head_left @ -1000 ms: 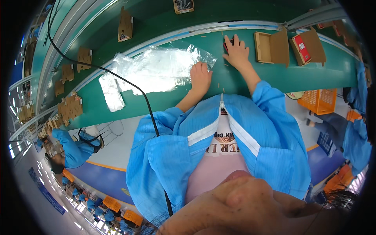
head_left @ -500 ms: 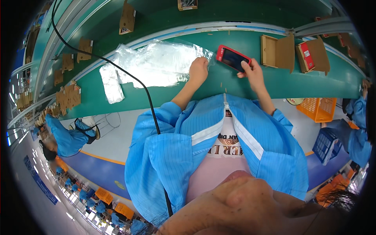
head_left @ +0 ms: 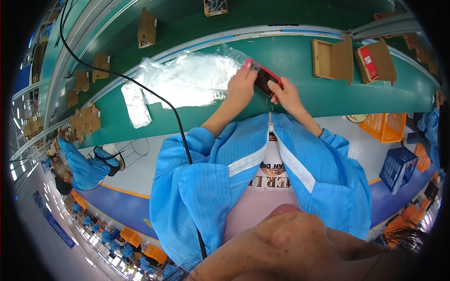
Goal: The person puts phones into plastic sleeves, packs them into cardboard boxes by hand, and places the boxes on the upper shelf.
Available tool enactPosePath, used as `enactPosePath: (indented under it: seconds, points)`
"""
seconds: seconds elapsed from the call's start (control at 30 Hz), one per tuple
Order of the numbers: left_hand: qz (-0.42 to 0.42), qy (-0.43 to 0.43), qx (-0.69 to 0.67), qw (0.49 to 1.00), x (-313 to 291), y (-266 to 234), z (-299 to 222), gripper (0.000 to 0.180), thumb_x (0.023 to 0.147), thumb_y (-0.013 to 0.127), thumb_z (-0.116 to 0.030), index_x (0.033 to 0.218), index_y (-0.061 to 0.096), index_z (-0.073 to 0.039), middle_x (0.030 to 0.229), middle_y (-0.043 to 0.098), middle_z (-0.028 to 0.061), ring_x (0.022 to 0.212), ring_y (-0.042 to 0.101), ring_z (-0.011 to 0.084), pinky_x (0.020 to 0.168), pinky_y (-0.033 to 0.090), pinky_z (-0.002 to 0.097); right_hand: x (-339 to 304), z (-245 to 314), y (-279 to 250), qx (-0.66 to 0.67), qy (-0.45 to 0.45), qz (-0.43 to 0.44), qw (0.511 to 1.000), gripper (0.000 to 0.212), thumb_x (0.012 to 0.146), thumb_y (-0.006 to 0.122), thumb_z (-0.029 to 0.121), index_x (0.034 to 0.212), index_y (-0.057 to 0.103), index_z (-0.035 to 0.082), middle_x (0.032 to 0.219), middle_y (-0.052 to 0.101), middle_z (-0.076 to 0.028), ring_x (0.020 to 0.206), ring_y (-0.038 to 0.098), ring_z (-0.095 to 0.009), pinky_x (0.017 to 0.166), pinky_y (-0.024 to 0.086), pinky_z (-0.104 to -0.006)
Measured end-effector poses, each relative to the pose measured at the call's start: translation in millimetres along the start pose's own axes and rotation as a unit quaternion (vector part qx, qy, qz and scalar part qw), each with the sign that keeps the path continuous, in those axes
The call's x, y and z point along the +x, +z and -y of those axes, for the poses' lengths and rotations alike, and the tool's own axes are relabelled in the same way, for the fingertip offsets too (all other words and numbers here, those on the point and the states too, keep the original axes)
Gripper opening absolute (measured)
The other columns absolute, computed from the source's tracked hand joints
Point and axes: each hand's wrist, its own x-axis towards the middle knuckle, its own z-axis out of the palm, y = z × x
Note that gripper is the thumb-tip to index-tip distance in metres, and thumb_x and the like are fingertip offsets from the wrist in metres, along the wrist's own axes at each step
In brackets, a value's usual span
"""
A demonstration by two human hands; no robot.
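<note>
Both hands hold a red-cased phone (head_left: 263, 78) above the near edge of the green workbench (head_left: 300, 93): the left hand (head_left: 242, 86) grips its left end and the right hand (head_left: 285, 95) clasps its lower right corner. Just left of the phone lies a heap of clear plastic bags (head_left: 183, 79), with a black cable (head_left: 140, 86) crossing them. To the right, well apart, stand an open cardboard box (head_left: 333, 60) and another box holding a red item (head_left: 375, 60); orange (head_left: 386, 125) and blue crates (head_left: 397, 167) sit on the floor.

From my hands, bare green table (head_left: 300, 100) lies open at three o'clock until the open cardboard boxes (head_left: 333, 58) at two. At nine to ten the clear plastic bags (head_left: 183, 79) and the black cable (head_left: 154, 96) block the way.
</note>
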Motion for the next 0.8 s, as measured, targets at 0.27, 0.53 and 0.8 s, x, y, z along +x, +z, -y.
enactPosePath:
  seconds: [0.27, 0.53, 0.8]
  points:
    - [-0.026, 0.076, -0.120, 0.989, 31.3, -37.4, -60.6, 0.020, 0.071, 0.057, -0.005, 0.091, 0.059, -0.006, 0.080, 0.053, 0.0085, 0.074, 0.056, 0.0280, 0.060, 0.048, 0.0374, -10.0, 10.5, -8.6, 0.214, -0.006, -0.110, 0.971, 0.047, 0.096, 0.043, 0.045, 0.112, 0.046, 0.002, 0.113, 0.053, -0.014, 0.090, 0.060, -0.020, 0.073, 0.054, -0.0342]
    - [0.047, 0.236, -0.213, 0.947, 15.2, -21.0, -57.1, 0.016, 0.077, 0.060, -0.008, 0.092, 0.062, -0.006, 0.081, 0.056, 0.0098, 0.077, 0.056, 0.0276, 0.064, 0.050, 0.0347, 6.0, -25.4, -8.8, 0.484, 0.185, 0.061, 0.853, 0.040, 0.086, 0.059, 0.007, 0.121, 0.044, -0.001, 0.105, 0.059, -0.016, 0.089, 0.062, -0.024, 0.069, 0.054, -0.0331]
    - [0.188, -0.503, -0.679, 0.501, 13.3, 9.8, -11.7, 0.045, 0.093, 0.051, -0.040, 0.121, 0.050, -0.005, 0.114, 0.060, 0.0133, 0.102, 0.059, 0.0262, 0.088, 0.048, 0.0432, -12.1, 17.0, -8.4, 0.354, 0.093, 0.136, 0.920, 0.068, 0.073, 0.056, -0.011, 0.134, 0.032, 0.004, 0.115, 0.055, -0.016, 0.092, 0.063, -0.026, 0.075, 0.052, -0.0286]
